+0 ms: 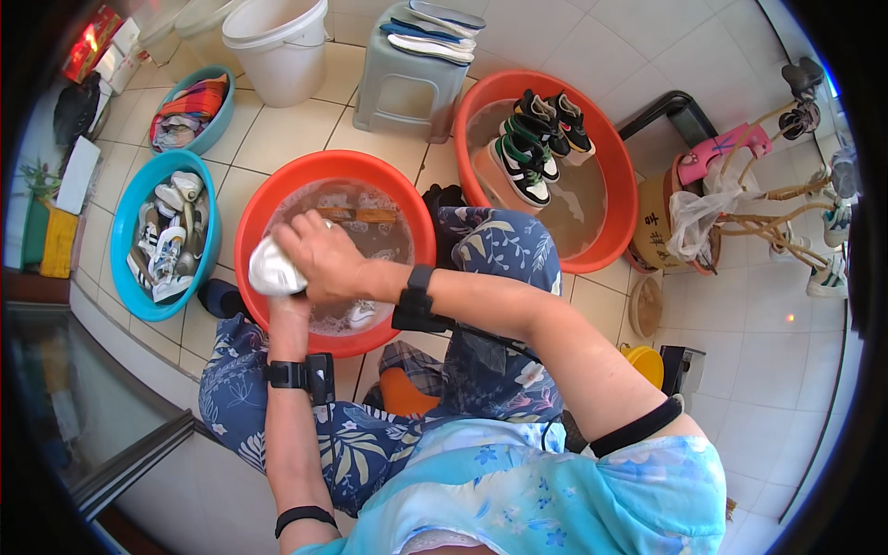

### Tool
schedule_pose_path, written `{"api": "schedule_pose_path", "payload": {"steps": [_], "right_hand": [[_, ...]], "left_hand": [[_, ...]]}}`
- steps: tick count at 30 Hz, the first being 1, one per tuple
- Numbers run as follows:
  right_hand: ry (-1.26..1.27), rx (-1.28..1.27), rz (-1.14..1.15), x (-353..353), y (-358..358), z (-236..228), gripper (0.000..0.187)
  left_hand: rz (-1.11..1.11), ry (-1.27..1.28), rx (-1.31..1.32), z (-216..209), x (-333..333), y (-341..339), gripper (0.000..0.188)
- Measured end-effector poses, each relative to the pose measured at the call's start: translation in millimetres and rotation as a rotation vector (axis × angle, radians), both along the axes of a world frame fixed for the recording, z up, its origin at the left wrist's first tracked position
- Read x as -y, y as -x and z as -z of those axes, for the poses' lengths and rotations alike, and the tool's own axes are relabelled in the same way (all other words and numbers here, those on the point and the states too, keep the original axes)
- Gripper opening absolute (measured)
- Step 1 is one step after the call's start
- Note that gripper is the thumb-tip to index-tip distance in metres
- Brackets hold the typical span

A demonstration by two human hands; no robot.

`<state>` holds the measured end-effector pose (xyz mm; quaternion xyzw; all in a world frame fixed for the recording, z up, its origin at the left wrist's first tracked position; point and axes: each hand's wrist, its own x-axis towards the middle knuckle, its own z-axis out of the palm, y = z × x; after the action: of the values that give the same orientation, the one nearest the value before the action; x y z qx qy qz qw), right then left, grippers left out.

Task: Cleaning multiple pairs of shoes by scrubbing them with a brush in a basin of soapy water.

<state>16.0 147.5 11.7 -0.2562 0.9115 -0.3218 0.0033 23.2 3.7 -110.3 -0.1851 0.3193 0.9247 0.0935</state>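
Note:
Above the near left rim of the red basin (261, 208), a white shoe (275, 269) is between my hands. My left hand (290, 312) comes up under the shoe and holds it; its fingers are hidden by the shoe and my other hand. From the right, my right hand (326, 257) reaches over and grips the shoe's upper side, fingers bent. Cloudy, sudsy water fills the basin. A brown wooden-looking piece (370, 215) lies in it toward the far side, and another white shoe (362, 314) shows near the front.
A blue basin (118, 236) of shoes stands left, with a teal tub (218, 129) of cloth behind it. White bucket (277, 69) and grey stool (407, 79) with insoles are beyond. At right, another red basin (622, 213) holds water and sneakers; more shoes hang on branches (772, 222).

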Motion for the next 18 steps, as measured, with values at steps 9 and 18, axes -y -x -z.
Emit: {"api": "schedule_pose_path", "payload": {"steps": [9,18], "right_hand": [[0.824,0.981,0.484,-28,30,1,0.066],[0.875,1.069,0.474,-17,12,-1,0.068]], "left_hand": [[0.112,0.857,-0.420,-76,-17,-3,0.044],[-0.076,1.162,-0.221,-41,-22,-3,0.042]]}}
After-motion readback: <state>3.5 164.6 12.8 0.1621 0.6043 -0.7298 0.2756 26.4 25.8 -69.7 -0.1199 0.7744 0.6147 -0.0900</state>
